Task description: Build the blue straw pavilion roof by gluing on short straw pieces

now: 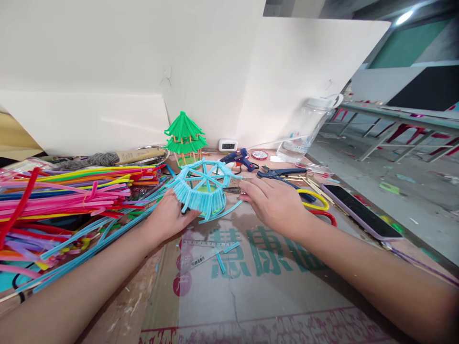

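My left hand is closed around the near left side of a light-blue pipe-cleaner roof frame, a ring with spokes and a fringed skirt. Part of its fingers is hidden behind the fringe. To the right, my right hand pinches a tool with a dark metal tip, which points left at the frame's edge. The tool's handle is hidden by the hand. A loose blue pipe-cleaner strip curves below the frame towards my right fingertips. Behind stands a green tiered pipe-cleaner pagoda on wooden sticks.
Bundles of coloured pipe cleaners fill the left. A glue gun, timer, blue-handled pliers and water bottle stand behind. Yellow and red handle loops and a phone lie right; a ruler lies in front.
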`<state>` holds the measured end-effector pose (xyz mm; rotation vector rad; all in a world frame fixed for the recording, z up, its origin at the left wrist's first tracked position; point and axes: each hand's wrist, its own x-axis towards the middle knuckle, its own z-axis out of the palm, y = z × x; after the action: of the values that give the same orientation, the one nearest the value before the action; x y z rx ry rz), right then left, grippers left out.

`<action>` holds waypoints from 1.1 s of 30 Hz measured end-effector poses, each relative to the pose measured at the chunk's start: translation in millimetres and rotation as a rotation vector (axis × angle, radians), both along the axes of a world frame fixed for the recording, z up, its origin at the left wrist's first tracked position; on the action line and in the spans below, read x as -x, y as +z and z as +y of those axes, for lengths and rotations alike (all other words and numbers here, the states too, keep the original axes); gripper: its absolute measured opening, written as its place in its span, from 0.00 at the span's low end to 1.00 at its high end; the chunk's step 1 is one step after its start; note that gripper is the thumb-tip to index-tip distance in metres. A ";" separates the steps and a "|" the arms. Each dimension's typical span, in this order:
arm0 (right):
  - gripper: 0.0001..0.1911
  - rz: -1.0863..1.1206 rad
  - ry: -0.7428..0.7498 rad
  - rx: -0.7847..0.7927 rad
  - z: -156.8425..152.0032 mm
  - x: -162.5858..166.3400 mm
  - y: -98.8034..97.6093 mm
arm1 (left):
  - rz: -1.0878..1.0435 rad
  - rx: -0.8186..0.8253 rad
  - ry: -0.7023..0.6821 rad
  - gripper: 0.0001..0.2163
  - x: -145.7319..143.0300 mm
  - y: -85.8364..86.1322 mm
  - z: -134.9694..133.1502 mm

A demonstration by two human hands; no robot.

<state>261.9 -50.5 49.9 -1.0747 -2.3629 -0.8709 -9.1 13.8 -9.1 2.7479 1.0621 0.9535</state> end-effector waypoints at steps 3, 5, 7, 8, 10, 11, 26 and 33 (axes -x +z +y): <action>0.12 0.037 0.012 -0.021 1.4 -0.7 0.2 | -0.009 0.014 0.014 0.19 0.4 -0.1 0.3; 0.11 0.061 0.025 -0.034 2.2 -1.5 -0.4 | -0.011 0.015 0.010 0.18 0.6 0.3 0.4; 0.11 0.069 0.047 -0.033 2.6 -1.9 -1.3 | -0.009 0.010 0.004 0.18 0.6 0.3 0.4; 0.11 0.067 0.055 -0.028 2.7 -1.9 -1.7 | -0.009 0.009 0.004 0.18 0.6 0.2 0.4; 0.12 0.062 0.054 -0.023 2.6 -1.7 -2.5 | -0.009 0.010 0.006 0.19 0.4 -0.3 0.3; 0.12 0.060 0.046 -0.025 2.4 -1.5 -2.7 | -0.007 0.013 0.004 0.19 0.2 -0.6 0.2; 0.12 0.034 0.003 -0.022 2.7 -1.4 -3.0 | -0.032 0.061 -0.029 0.21 -1.5 0.8 -0.9; 0.10 0.053 0.039 -0.034 2.7 -3.9 -3.6 | -0.025 0.047 -0.024 0.22 -1.6 0.1 -0.9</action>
<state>265.8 -47.9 46.3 -1.0228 -2.3095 -0.8555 -7.5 12.9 -9.1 2.6978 1.0314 0.9445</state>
